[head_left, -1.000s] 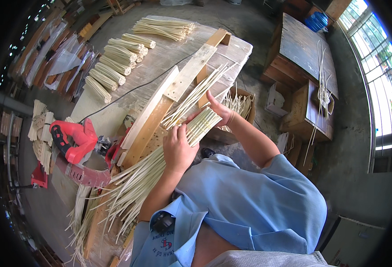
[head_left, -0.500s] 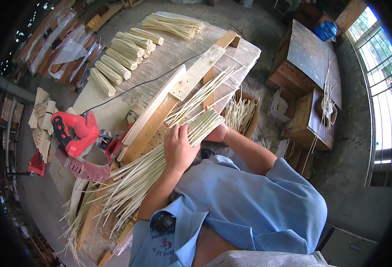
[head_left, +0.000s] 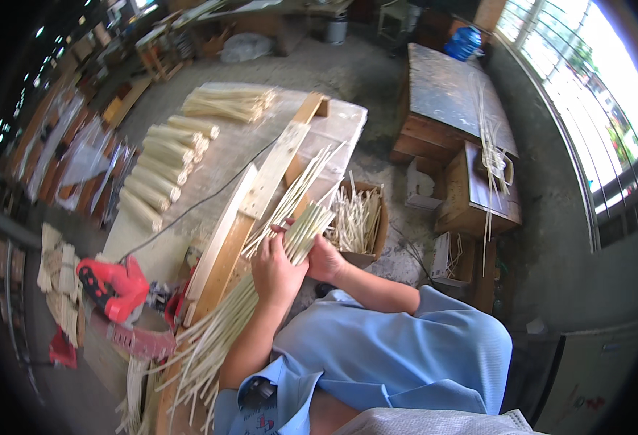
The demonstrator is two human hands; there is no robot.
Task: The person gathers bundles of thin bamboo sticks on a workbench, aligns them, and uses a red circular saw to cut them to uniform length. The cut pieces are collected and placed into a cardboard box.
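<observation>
A bundle of pale rattan-like sticks [head_left: 306,230] lies across both my hands, its far ends fanned toward the box. My left hand [head_left: 277,270] wraps the bundle from its near left side. Against the bundle's right side, my right hand [head_left: 325,259] is closed with the thumb up; its fingers are partly hidden. Long loose strands [head_left: 221,330] trail from below my left hand toward the lower left. More loose sticks [head_left: 297,185] rest on the bench beside the wooden fence, just beyond my hands.
A red power saw [head_left: 116,290] stands at left, its black cord [head_left: 203,199] crossing the bench. Tied stick bundles [head_left: 152,177] line the bench's far left. A wooden fence [head_left: 264,181] runs along it. A cardboard box [head_left: 378,232] holds short sticks; wooden cabinets [head_left: 442,123] stand at right.
The view has shifted, showing more of the far floor. My hands and the bundle appear closer together, with the bundle tilted more upward and the right hand more visible.
</observation>
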